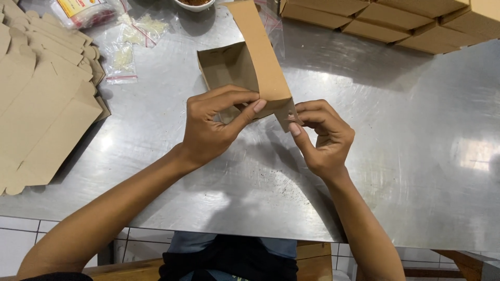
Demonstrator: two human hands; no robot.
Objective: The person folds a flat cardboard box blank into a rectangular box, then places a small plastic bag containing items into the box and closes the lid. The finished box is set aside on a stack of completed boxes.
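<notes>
Steel table point(406, 156). Left hand point(213, 127) pinches near wall of brown cardboard box point(234, 67), thumb against lid flap. Right hand point(323, 138), just beside, pinches corner tab. Flat blanks point(41, 99) far beyond left hand.

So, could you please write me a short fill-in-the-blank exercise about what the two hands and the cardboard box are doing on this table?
1. Both hands hold a brown ____ box that is partly folded.
2. The right hand pinches a small flap at the box's near ____.
3. A stack of flat, unfolded cardboard lies on the ____ side of the metal table.
4. The left hand grips the box's near ____.

Missing words: cardboard; corner; left; wall
</notes>
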